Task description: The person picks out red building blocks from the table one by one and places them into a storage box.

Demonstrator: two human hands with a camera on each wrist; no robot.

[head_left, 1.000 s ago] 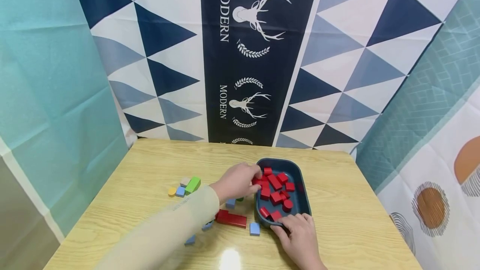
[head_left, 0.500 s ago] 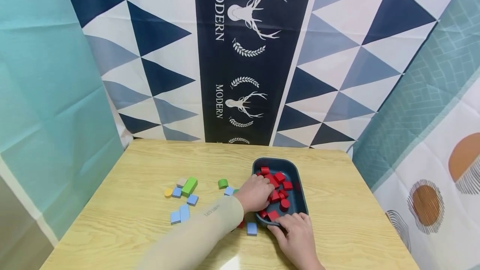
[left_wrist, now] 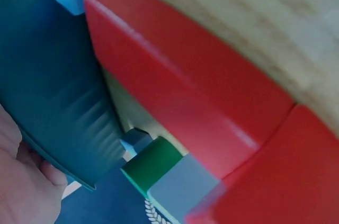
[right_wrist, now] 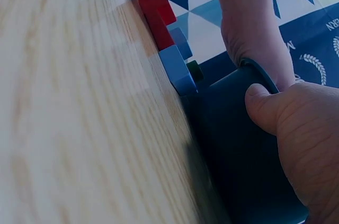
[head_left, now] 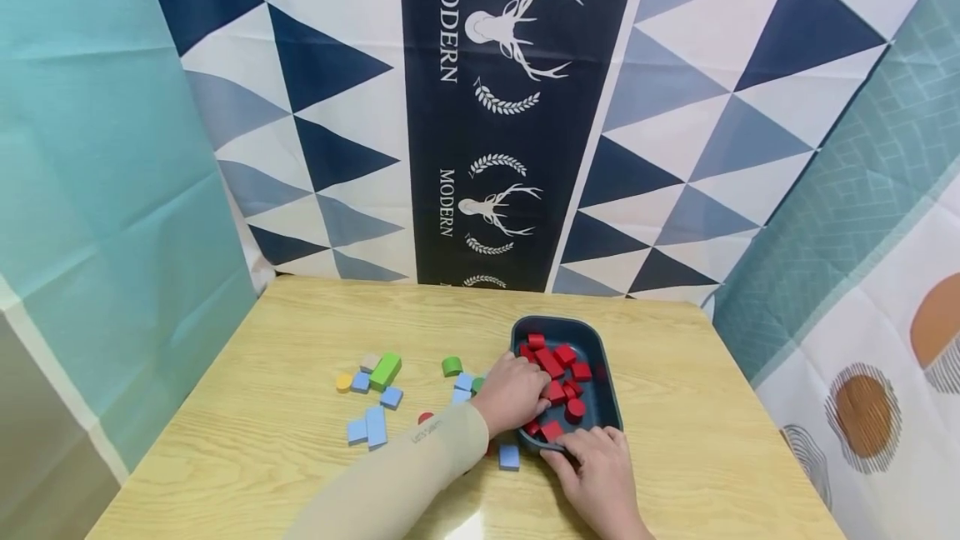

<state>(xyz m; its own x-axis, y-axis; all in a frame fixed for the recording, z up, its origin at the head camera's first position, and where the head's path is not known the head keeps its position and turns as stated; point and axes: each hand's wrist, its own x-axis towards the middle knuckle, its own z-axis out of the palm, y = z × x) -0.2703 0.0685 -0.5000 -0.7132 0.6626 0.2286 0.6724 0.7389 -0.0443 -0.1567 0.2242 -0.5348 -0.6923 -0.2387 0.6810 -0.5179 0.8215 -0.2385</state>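
A dark blue tray [head_left: 604, 390] holds several red blocks [head_left: 549, 363] of mixed shapes. My left hand [head_left: 512, 394] reaches over the tray's left rim, its fingertips down among the red blocks. In the left wrist view that hand's fingers are largely hidden behind the tray wall [left_wrist: 53, 75], and I cannot tell whether they hold a block. My right hand [head_left: 596, 473] grips the tray's near rim. Its thumb [right_wrist: 262, 108] presses the outer wall in the right wrist view. Beside the tray lies a long red block [left_wrist: 185, 70], mostly hidden by my left forearm in the head view.
A blue block [head_left: 509, 457] lies by the tray's near left corner. Farther left are a long green block [head_left: 386, 371], a yellow round block [head_left: 344, 382] and several blue blocks [head_left: 376, 427]. A green arch-like block [head_left: 452, 367] lies behind my left forearm. Patterned cloth [head_left: 337, 90] hangs behind the table.
My left hand has moved from the tray's far left rim, where it held a red block, nearer and down into the tray. The right hand keeps its grip on the near rim.
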